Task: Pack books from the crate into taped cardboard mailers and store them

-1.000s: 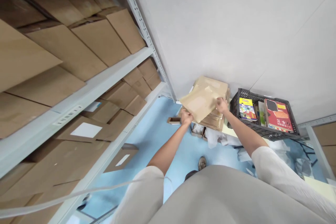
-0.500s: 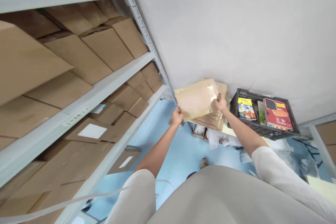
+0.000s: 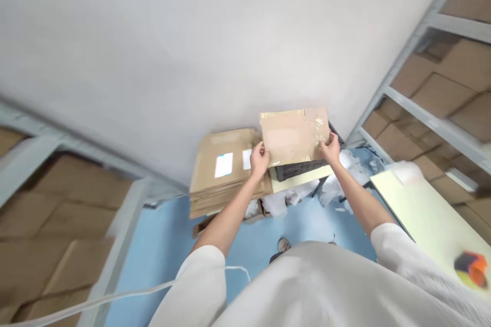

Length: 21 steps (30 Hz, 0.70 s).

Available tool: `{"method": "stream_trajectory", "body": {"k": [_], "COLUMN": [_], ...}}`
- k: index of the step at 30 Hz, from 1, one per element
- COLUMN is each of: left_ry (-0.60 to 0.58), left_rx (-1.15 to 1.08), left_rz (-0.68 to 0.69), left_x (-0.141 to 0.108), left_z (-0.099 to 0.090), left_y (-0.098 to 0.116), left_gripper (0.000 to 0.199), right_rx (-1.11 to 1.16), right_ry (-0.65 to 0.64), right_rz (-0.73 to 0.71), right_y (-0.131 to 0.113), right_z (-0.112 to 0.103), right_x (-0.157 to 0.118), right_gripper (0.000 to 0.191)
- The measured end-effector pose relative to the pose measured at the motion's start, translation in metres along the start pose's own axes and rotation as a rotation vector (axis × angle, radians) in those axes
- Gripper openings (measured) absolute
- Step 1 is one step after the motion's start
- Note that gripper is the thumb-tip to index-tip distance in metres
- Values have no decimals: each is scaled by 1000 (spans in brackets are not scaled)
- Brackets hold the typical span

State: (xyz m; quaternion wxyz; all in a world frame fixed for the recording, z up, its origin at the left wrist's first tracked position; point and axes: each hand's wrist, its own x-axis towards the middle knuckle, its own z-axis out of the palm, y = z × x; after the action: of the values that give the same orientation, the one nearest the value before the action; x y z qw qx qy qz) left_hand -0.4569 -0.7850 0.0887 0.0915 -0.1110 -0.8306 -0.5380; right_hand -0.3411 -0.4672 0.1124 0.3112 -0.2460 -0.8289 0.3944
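Observation:
A flattened cardboard box [image 3: 287, 137] with shiny tape along its edges is held up in front of me by both hands. At its lower left corner my left hand [image 3: 260, 160] pinches the edge. My right hand [image 3: 330, 148] grips the lower right side, near a taped, creased end. Behind and left of it lies a stack of flattened cardboard boxes [image 3: 209, 166], the upper ones bearing white labels. The held box hides most of a black plastic crate [image 3: 301, 168]; what the crate contains is out of sight.
Metal shelving with cardboard boxes stands at left [image 3: 69, 199] and at right [image 3: 445, 82]. A pale yellow tabletop [image 3: 429, 214] at the right carries a blurred orange and black object [image 3: 471, 268]. White wrapping material [image 3: 276, 203] lies below the stack. A white cord [image 3: 153, 287] crosses the lower left.
My view has turned right, bringing the right-hand shelving into sight. The flattened box has moved from over the cardboard stack to in front of the black crate, still in both hands.

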Motion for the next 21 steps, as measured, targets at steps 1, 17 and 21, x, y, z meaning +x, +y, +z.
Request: {"method": "stream_trajectory", "body": {"k": [1,17,21], "left_ry": [-68,-842,-949], "left_rx": [-6,77,156], "left_rz": [37,302,359], "left_x": [-2,-187,-220], "left_z": [29,399,449], "left_y": [15,194,212], "left_gripper": [48,52,54], "right_rx": [-21,-415,-385], "right_ry": [53,511,546], "right_rz": [45,731,821], "right_y": [20,283,313], "right_z": [-29,-388,-426], "right_x": [2,-137,-173], "right_gripper": [59,46,39]}}
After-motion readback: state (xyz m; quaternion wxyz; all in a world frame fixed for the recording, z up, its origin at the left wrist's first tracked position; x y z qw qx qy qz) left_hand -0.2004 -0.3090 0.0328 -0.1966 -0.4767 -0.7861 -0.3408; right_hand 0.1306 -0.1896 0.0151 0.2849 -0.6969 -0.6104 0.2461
